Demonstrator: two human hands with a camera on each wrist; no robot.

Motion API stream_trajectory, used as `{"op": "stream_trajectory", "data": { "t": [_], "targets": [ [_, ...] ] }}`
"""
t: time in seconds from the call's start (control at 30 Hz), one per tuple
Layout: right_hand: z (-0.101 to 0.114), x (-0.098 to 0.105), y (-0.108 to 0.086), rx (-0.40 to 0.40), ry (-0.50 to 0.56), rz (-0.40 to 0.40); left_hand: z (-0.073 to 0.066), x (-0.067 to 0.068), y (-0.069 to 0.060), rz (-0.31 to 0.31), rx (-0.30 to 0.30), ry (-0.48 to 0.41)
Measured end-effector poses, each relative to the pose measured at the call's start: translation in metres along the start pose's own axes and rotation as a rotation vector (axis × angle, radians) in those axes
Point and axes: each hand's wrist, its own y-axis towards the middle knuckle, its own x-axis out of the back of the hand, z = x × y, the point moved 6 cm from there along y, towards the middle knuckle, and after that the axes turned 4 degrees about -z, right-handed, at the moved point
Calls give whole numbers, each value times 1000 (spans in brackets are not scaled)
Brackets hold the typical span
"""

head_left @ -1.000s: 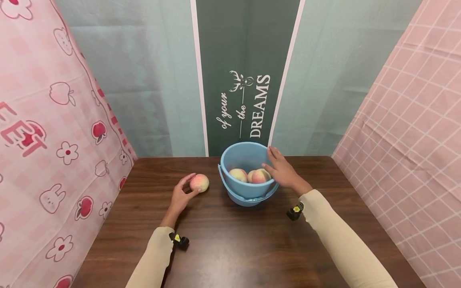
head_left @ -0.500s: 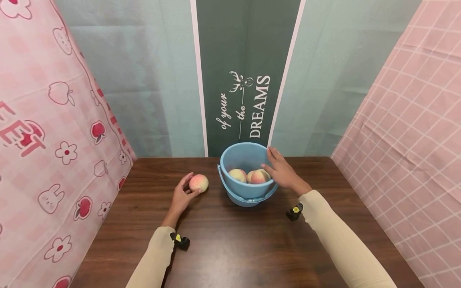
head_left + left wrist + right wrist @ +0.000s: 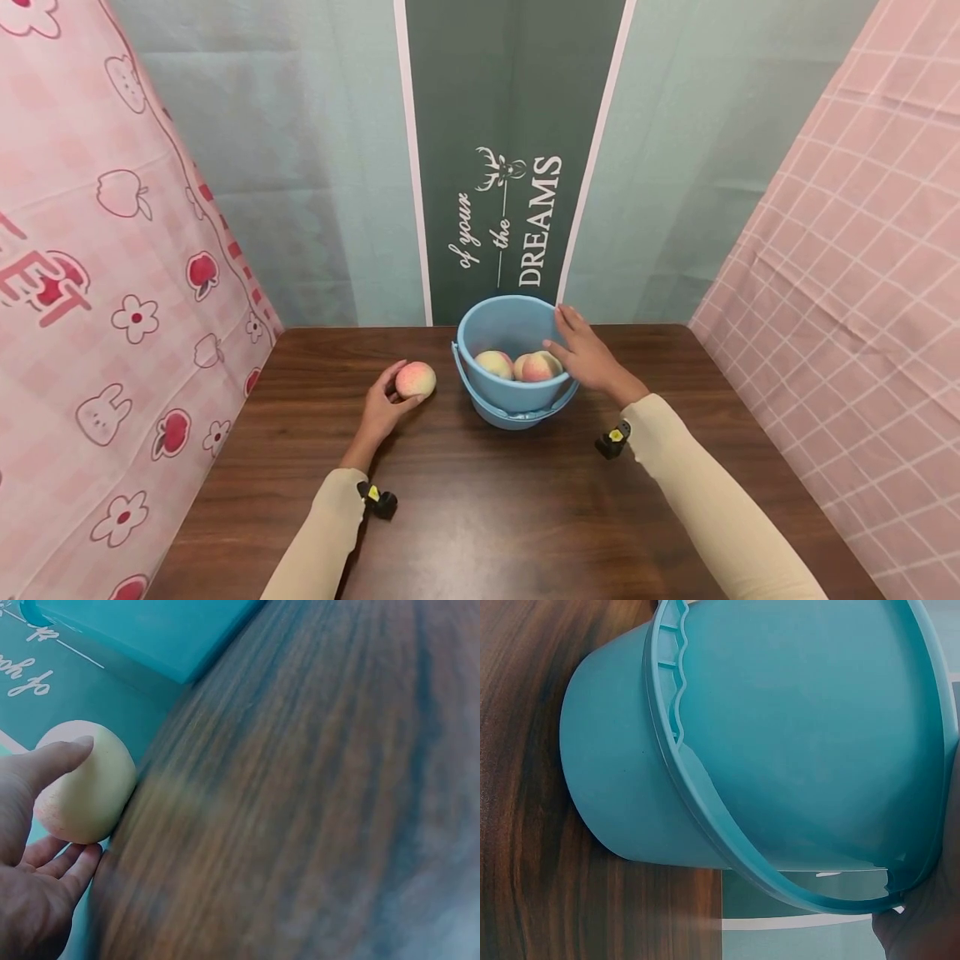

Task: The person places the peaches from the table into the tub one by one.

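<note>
My left hand (image 3: 384,407) holds a yellow and pink peach (image 3: 416,381) between thumb and fingers, left of a light blue bucket (image 3: 498,400). In the left wrist view the thumb lies on the near face of the peach (image 3: 94,787) and the fingertips touch its lower side. I cannot tell whether it rests on the table. Several peaches (image 3: 540,367) lie inside the upright bucket. My right hand (image 3: 588,357) rests on the bucket's right rim, fingers fairly straight, thumb over the opening. The right wrist view shows the bucket wall (image 3: 622,757) and part of that hand.
A dark wooden table (image 3: 480,508) carries the bucket, whose handle (image 3: 525,415) hangs down in front. Behind the table hangs a green cloth (image 3: 510,100) with white lettering. Pink patterned cloths flank it at left (image 3: 82,333) and right (image 3: 847,250).
The left hand and its peach have shifted very slightly right, nearer the bucket. The right hand and the bucket stay in place.
</note>
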Motion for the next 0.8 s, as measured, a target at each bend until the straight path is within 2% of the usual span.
{"op": "stream_trajectory", "data": {
  "t": [0.43, 0.8],
  "targets": [
    [0, 0, 0, -3, -6, 3, 1, 0, 1, -35, -12, 54],
    [0, 0, -1, -11, 1, 5, 2, -5, 2, -12, 8, 93]
  ]
}}
